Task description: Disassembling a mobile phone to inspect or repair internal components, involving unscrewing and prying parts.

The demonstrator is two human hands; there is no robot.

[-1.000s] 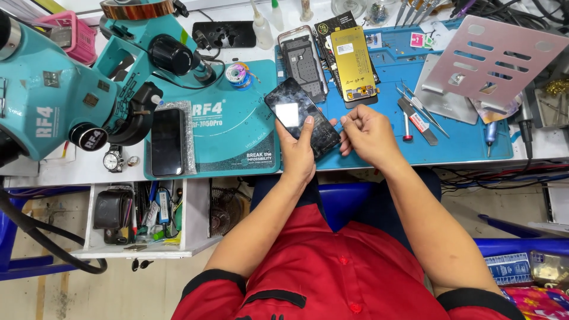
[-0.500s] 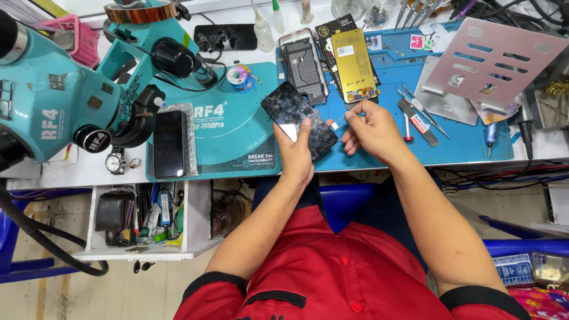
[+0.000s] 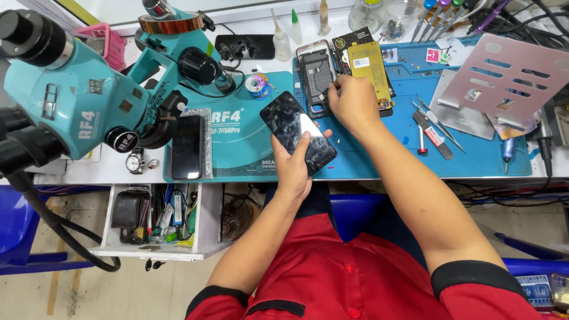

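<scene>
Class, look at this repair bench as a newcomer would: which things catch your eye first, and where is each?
The big teal microscope fills the upper left of the bench. At centre, the left hand holds a dark phone screen panel above the blue work mat. Beyond it, the right hand reaches to an opened phone frame beside a yellow battery.

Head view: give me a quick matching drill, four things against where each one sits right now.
Things:
1. Screen panel
2. Black phone
3. Tweezers
4. Wristwatch

Places:
A. On the white bench beside the teal mat
B. In the left hand
C. On the blue mat, beside the right hand
D. On the teal mat, under the microscope

Pairs: 1-B, 2-D, 3-C, 4-A
</scene>
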